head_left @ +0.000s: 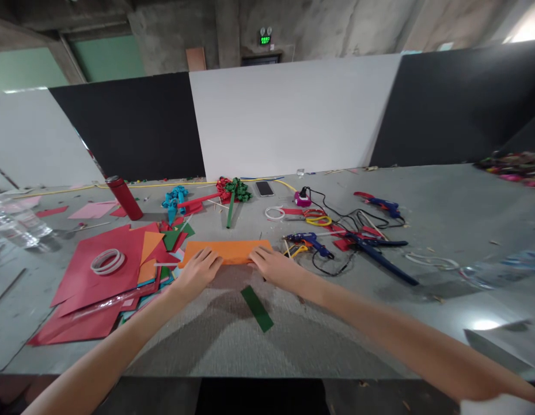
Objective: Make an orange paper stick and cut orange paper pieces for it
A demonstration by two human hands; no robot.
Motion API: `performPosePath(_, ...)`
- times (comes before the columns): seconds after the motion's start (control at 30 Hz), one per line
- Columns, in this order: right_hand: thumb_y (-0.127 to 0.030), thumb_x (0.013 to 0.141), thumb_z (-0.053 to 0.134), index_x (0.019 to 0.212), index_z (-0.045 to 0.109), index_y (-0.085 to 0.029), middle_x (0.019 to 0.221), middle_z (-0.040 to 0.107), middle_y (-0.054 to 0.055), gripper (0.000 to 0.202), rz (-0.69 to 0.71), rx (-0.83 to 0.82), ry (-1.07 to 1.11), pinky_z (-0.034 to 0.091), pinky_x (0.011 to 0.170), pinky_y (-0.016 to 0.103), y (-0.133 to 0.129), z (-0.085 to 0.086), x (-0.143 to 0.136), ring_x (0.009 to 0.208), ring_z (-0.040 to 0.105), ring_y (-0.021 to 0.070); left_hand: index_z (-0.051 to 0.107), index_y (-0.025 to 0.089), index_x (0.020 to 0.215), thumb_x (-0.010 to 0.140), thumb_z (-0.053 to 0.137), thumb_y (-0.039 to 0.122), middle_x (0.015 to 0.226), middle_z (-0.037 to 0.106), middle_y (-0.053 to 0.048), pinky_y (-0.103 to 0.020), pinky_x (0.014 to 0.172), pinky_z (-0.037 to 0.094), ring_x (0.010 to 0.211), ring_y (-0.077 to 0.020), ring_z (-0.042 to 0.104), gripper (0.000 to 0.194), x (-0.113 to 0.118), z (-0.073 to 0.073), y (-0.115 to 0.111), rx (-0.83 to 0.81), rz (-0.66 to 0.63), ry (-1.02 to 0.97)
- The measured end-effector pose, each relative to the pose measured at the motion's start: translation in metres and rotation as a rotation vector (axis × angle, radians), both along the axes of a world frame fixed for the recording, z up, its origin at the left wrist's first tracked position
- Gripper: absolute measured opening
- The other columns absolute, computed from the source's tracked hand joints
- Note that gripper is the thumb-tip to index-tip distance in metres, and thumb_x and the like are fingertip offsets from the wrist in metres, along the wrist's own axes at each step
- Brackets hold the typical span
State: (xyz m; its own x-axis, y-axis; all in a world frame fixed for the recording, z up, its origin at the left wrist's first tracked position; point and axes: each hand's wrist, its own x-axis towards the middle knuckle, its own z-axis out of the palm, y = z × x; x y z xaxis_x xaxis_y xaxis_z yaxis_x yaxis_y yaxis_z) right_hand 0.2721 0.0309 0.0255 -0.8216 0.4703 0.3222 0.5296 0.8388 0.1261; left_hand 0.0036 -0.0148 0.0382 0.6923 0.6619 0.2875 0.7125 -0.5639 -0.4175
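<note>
Orange paper [236,249] on bench [319,337], long axis left to right; neither hand nearer: left hand [203,264] toward left end, right hand [265,260] near right, fingers curled closed on its near edge

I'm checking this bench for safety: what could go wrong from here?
The nearer blue glue gun lies close to the right hand; if it is hot, it might burn a finger. The orange paper could crease crookedly if the left hand slips. The loose green strip might get brushed aside.
</note>
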Motion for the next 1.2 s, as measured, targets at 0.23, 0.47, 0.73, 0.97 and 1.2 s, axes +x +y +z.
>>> performPosePath(0.23, -0.016, 0.103, 0.045, 0.108, 0.06, -0.012, 0.105, 0.062, 0.012, 0.016, 0.007, 0.025, -0.047, 0.053, 0.085, 0.036, 0.002, -0.004, 0.0, 0.104, 0.061, 0.0235, 0.06, 0.012, 0.115, 0.096, 0.042, 0.007, 0.098, 0.062, -0.011, -0.039, 0.085, 0.05, 0.094, -0.0254, 0.059, 0.027, 0.002, 0.001, -0.004, 0.082, -0.031, 0.044)
performPosePath(0.47, -0.013, 0.101, 0.046, 0.106, 0.061, -0.011, 0.103, 0.063, 0.012, 0.016, -0.009, 0.042, -0.093, 0.053, 0.083, 0.035, -0.001, -0.001, -0.003, 0.101, 0.063, 0.0235, 0.059, 0.01, 0.116, 0.096, 0.043, 0.008, 0.099, 0.063, -0.012, -0.04, 0.085, 0.05, 0.093, -0.0261, 0.059, 0.026, 0.001, -0.006, -0.001, 0.143, -0.042, 0.025)
performPosePath(0.73, -0.013, 0.102, 0.045, 0.104, 0.06, -0.009, 0.102, 0.063, 0.013, 0.016, -0.047, 0.029, -0.07, 0.055, 0.079, 0.035, -0.001, 0.003, -0.007, 0.099, 0.064, 0.0247, 0.058, 0.013, 0.111, 0.094, 0.043, 0.006, 0.1, 0.06, -0.011, -0.039, 0.084, 0.05, 0.094, -0.0257, 0.058, 0.024, 0.006, -0.006, -0.001, 0.074, 0.041, 0.028)
performPosePath(0.97, -0.011, 0.102, 0.041, 0.108, 0.06, -0.011, 0.104, 0.062, 0.014, 0.02, -0.051, -0.021, -0.059, 0.055, 0.074, 0.033, 0.001, -0.002, -0.003, 0.097, 0.064, 0.0234, 0.056, 0.016, 0.105, 0.093, 0.048, 0.007, 0.099, 0.059, -0.01, -0.036, 0.08, 0.05, 0.093, -0.0247, 0.056, 0.017, 0.006, -0.01, 0.001, 0.076, 0.023, 0.029)
performPosePath(1.2, -0.009, 0.101, 0.043, 0.107, 0.06, -0.012, 0.105, 0.064, 0.012, 0.019, -0.057, -0.068, 0.0, 0.055, 0.078, 0.032, 0.001, -0.001, -0.003, 0.099, 0.065, 0.0218, 0.056, 0.015, 0.105, 0.093, 0.047, 0.005, 0.099, 0.06, -0.011, -0.037, 0.08, 0.05, 0.093, -0.0255, 0.057, 0.018, 0.006, -0.008, 0.001, 0.042, 0.011, 0.011)
